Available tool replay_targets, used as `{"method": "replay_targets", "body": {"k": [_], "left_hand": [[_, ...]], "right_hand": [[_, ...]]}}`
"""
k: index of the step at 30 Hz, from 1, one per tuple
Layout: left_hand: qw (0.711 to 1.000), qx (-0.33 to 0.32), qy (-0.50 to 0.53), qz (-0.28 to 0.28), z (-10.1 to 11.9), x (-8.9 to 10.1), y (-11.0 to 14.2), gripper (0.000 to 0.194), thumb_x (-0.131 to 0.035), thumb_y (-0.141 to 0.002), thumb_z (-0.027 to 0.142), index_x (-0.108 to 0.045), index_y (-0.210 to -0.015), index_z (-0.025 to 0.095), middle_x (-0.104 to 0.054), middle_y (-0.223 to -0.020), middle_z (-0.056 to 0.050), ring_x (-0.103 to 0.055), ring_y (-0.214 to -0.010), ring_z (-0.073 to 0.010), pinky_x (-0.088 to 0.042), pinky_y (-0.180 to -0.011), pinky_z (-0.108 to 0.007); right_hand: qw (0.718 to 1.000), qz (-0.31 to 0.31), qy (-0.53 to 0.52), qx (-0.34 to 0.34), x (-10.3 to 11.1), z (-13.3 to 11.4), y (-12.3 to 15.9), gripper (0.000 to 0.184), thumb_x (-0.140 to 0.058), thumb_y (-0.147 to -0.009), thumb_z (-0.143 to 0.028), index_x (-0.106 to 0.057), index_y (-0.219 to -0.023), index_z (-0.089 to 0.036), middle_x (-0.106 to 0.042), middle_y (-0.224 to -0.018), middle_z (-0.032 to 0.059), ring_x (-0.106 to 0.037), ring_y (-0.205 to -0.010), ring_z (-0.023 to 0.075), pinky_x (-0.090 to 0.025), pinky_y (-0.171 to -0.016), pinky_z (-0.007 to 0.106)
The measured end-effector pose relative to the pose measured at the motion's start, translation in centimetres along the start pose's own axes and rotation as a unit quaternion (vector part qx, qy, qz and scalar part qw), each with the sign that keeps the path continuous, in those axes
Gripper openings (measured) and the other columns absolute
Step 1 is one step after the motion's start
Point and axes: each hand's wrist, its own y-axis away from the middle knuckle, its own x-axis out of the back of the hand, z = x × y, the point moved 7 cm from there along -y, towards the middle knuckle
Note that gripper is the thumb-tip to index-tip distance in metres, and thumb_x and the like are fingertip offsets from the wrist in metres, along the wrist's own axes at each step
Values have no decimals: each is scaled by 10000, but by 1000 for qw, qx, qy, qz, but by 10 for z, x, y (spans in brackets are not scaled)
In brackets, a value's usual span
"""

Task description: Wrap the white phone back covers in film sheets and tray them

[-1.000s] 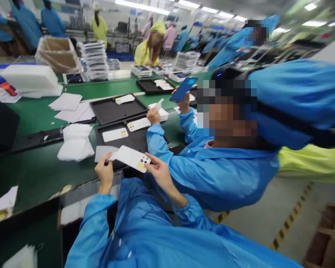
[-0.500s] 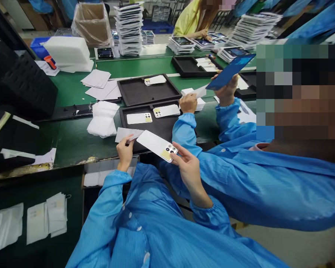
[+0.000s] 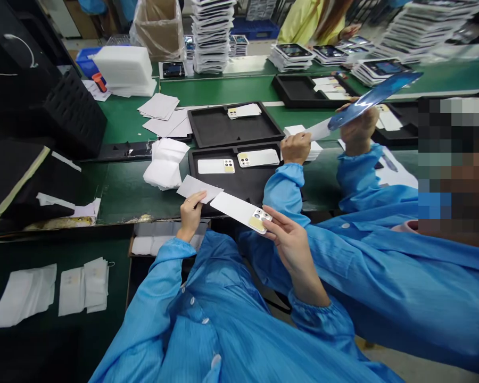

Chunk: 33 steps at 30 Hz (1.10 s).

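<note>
My left hand [image 3: 191, 214] pinches a thin white sleeve [image 3: 198, 189], held out flat near the bench edge. Between the fingers of my right hand [image 3: 289, 234] is a white phone back panel [image 3: 235, 209] with a camera cut-out and a yellow patch at the gripped end. The panel's plain end meets the sleeve's right end; whether it has entered the sleeve I cannot tell. Just beyond, a black tray [image 3: 223, 183] carries more white panels [image 3: 257, 158]. A pile of white sleeves [image 3: 166, 164] lies left of that tray.
Farther back sits a second black tray [image 3: 207, 127] with panels in it. A co-worker's hands at right hold a blue glossy sheet [image 3: 375, 101] and a white sleeve. That blue sleeved arm [image 3: 323, 239] is close to my right hand. White packets [image 3: 83, 287] lie lower left.
The camera view has shifted, so the scene sits farther right. My left hand has turned the sleeve to line up more with the panel. The co-worker's blue sheet has tilted.
</note>
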Motion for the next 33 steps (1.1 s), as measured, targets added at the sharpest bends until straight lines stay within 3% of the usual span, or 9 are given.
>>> {"method": "replay_targets", "body": {"k": [6, 12, 17, 21, 26, 29, 33], "left_hand": [[999, 19, 26, 9, -2, 1, 3, 288, -661, -1054, 121, -886, -1160, 265, -877, -1215, -36, -836, -1203, -227, -675, -1147, -446], [992, 112, 45, 30, -11, 3, 5, 206, -734, -1014, 156, -898, -1099, 248, -883, -1170, -50, -845, -1181, -252, -685, -1110, -455], [989, 137, 53, 33, -15, 4, 3, 142, -798, -979, 177, -904, -1050, 238, -888, -1125, -57, -855, -1150, -268, -695, -1084, -453], [990, 127, 60, 24, -14, 4, 4, 172, -791, -974, 148, -903, -1069, 238, -885, -1147, -51, -850, -1168, -266, -688, -1104, -457], [993, 99, 67, 16, -13, 4, 7, 190, -750, -1002, 152, -899, -1081, 240, -886, -1151, -41, -844, -1189, -256, -659, -1179, -488], [996, 71, 43, -13, -11, 3, 8, 215, -705, -1045, 168, -891, -1104, 258, -881, -1190, -39, -833, -1226, -249, -629, -1226, -516], [997, -14, 6, -81, 1, -3, 11, 265, -639, -1100, 189, -869, -1208, 265, -854, -1301, -59, -796, -1317, -250, -589, -1262, -545]], "right_hand": [[1000, 1, -8, -3, 1, 7, -2, 694, -1047, -698, -470, -859, -1321, -230, -858, -1280, 103, -831, -1105, 283, -705, -760, 297], [1000, -9, 11, 3, 3, 3, 0, 672, -1028, -738, -471, -853, -1335, -216, -864, -1242, 108, -835, -1051, 278, -693, -758, 313], [1000, -23, -6, -11, -4, 2, 5, 637, -1038, -722, -471, -877, -1284, -216, -871, -1200, 100, -824, -1006, 249, -673, -745, 287], [999, -35, -4, -25, -12, 7, 3, 651, -1030, -727, -474, -870, -1303, -216, -866, -1219, 103, -821, -988, 247, -670, -732, 291], [999, -26, -4, -26, -8, 14, -9, 670, -1029, -715, -464, -860, -1302, -187, -869, -1183, 116, -829, -976, 257, -696, -767, 323], [1000, -11, 4, -12, -1, 14, -13, 664, -1019, -729, -474, -856, -1306, -188, -862, -1213, 120, -833, -997, 261, -706, -767, 321], [1000, 17, 24, 12, 1, 13, -12, 708, -1031, -713, -486, -847, -1335, -202, -858, -1228, 114, -831, -1010, 257, -712, -740, 306]]}}
